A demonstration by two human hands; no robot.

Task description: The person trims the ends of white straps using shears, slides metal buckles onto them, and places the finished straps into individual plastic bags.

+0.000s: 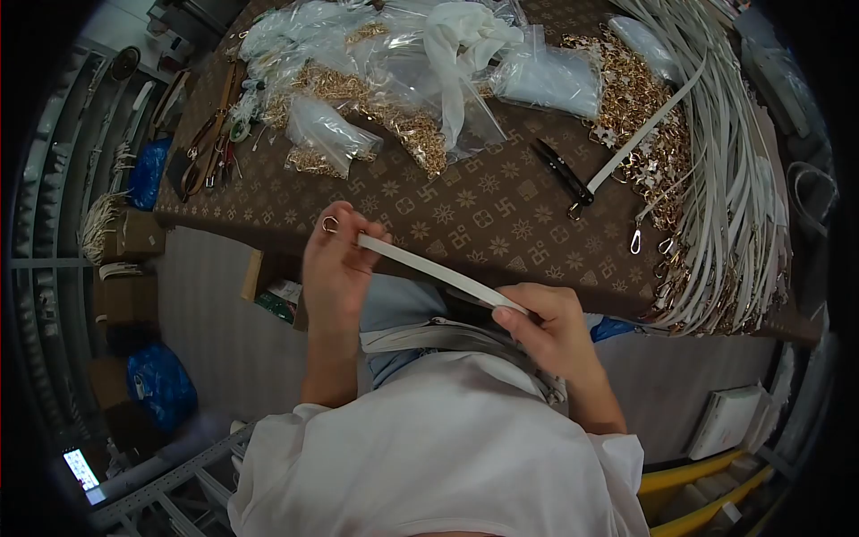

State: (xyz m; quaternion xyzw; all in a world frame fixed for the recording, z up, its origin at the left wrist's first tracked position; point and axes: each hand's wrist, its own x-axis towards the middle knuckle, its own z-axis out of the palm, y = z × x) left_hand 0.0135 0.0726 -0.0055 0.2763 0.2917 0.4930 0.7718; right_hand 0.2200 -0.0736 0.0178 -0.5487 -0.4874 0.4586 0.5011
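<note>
A narrow white strap [438, 270] stretches between my two hands, close to the table's front edge. My left hand [340, 255] is closed on its left end, and a small gold metal ring [330, 225] shows at the fingers of that hand. Further along, my right hand [553, 327] pinches the strap between thumb and fingers. Black-handled pliers [561, 170] lie on the table ahead of my right hand, touching the end of another white strap [646, 127]. A gold snap hook [636, 240] rests to their right.
Plastic bags and gold chains [412, 134] cover the back of the brown patterned tablecloth [429, 201]. Gold hardware [631, 80] is heaped at right, beside a thick bundle of white straps [729, 197]. Brown straps [210, 148] lie at left. Shelving [58, 179] and blue bags [161, 385] stand left.
</note>
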